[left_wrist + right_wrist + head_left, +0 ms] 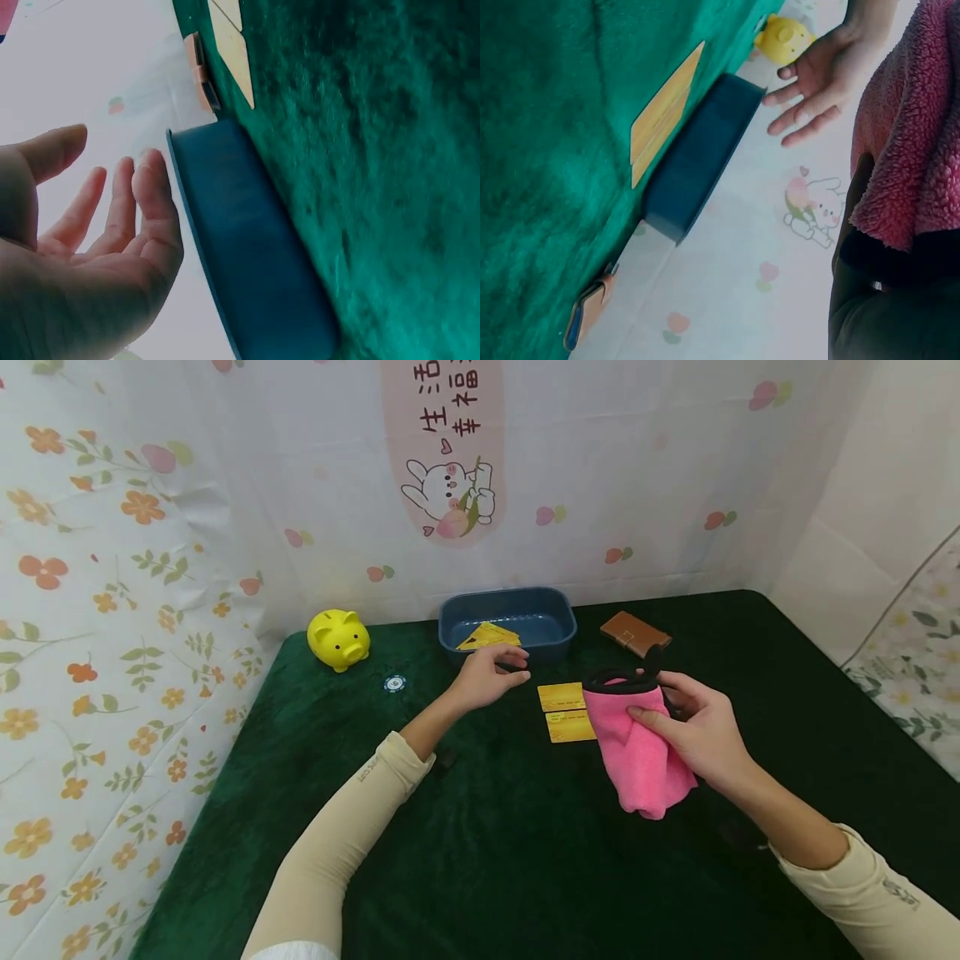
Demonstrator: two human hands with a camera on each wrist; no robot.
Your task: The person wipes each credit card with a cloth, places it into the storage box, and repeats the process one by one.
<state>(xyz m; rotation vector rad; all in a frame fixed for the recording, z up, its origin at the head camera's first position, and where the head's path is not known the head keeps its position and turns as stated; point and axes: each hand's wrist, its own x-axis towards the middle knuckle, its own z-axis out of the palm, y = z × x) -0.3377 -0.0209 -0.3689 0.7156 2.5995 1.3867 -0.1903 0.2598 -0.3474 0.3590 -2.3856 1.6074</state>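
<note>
In the head view my right hand (701,722) pinches a pink plush cloth (633,760) near its top, thumb in front and fingers behind. Black trim rings the cloth's upper edge, with a black loop sticking up. It hangs down in folds and overlaps the right ends of two yellow cards (561,697) lying one behind the other. My left hand (487,678) is in front of the blue basin (562,647), its fingers loosely bent and holding nothing. The left wrist view shows that palm beside the basin wall (247,247). More yellow cards (491,635) lie inside the basin.
A brown wallet (633,633) lies right of the basin. To the left stand a yellow piggy bank (337,639) and, nearer, a flat blue and white poker chip (394,683). Dark green cloth (480,860) covers the table; a printed curtain (585,460) hangs behind.
</note>
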